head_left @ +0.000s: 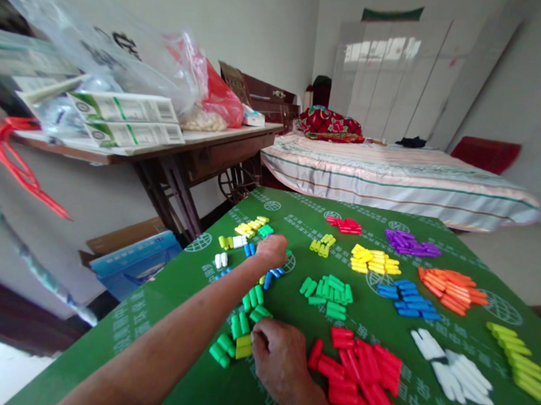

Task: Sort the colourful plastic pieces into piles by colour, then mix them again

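Green table (pixel 169 297) | right hand (pixel 279 356) beside large red pile (pixel 368 363), left hand (pixel 272 251) beyond | curled, apart; grips I cannot tell

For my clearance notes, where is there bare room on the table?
Free: the near stretch between the left arm and the table's left edge; a patch bordered by the green pile, blue pile, white pile and near red pile. Crowded: around the left hand and right hand, amid mixed pieces.
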### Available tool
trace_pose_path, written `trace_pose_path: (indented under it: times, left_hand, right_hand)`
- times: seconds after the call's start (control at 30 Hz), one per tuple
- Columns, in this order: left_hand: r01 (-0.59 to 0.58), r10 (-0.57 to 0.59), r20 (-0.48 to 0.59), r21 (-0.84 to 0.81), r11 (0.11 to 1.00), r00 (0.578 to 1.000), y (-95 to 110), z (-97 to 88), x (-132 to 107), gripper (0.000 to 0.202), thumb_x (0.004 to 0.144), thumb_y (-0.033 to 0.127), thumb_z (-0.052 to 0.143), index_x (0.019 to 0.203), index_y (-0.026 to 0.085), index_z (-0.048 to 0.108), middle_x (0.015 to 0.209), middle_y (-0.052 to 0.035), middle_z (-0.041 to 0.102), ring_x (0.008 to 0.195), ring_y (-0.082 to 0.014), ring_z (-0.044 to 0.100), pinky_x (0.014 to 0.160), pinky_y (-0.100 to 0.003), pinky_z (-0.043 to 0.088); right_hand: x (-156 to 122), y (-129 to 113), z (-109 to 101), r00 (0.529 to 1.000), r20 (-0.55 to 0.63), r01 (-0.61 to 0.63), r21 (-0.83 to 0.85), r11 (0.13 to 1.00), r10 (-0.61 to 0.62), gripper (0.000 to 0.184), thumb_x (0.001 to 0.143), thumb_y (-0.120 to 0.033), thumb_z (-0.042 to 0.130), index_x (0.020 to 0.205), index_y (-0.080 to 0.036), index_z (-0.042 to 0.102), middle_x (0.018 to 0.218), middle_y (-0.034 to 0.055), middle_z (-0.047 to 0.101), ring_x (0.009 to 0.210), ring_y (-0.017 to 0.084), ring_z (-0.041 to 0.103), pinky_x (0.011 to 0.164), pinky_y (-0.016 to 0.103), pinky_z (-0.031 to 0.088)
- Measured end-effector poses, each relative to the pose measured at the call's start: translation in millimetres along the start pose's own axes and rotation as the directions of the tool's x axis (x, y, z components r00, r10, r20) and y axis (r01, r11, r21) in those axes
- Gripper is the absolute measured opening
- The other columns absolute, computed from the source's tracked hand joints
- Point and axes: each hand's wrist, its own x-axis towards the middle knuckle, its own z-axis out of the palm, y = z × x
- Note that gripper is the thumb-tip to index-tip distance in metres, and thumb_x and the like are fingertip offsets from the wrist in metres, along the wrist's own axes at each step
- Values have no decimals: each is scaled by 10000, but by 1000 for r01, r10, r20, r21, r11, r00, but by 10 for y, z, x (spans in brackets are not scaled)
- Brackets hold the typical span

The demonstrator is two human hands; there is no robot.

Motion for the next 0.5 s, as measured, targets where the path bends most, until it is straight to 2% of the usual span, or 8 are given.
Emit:
trace_pose_path:
  times: [0.13, 0.27, 0.37, 0.5]
  left_hand:
    - [-167, 166, -42, -19, 986, 985, 244, 17, -86, 314, 777, 259, 598, 1085, 209, 633, 1152, -73, 660, 1075, -222, 611, 898, -293, 497]
    - [-260, 259, -32, -25, 965, 965, 467, 75, -108, 313, 752, 234, 605, 1058, 191, 650, 1148, -82, 661, 1051, -225, 623, 877, -281, 504]
    - [-298, 298, 1, -30, 954, 955, 542, 93, -87, 300, 720, 194, 614, 1012, 168, 676, 1104, -95, 683, 1006, -238, 641, 833, -286, 522]
    - [-355, 356, 24, -39, 934, 934, 532, 76, -66, 249, 711, 179, 597, 930, 175, 716, 1005, -72, 719, 958, -224, 651, 832, -270, 513]
  right_hand:
    - [10, 2, -2, 1000, 6, 1, -6, 1000, -1, 166, 826, -179, 463, 718, -233, 577, 645, -38, 636, 592, 106, 583, 526, 256, 228]
    - [5, 19, 6, 1000, 17, 3, -23, 1000, -3, 161, 825, -170, 465, 728, -228, 580, 643, -35, 637, 589, 108, 582, 525, 258, 219]
    - [1, 29, 9, 999, 32, 9, -27, 1000, -8, 161, 814, -148, 466, 742, -228, 587, 647, -36, 642, 582, 106, 580, 523, 257, 217]
    - [7, 13, -17, 999, 33, 9, -33, 999, -8, 163, 821, -150, 470, 727, -220, 584, 646, -33, 647, 585, 103, 582, 527, 247, 225]
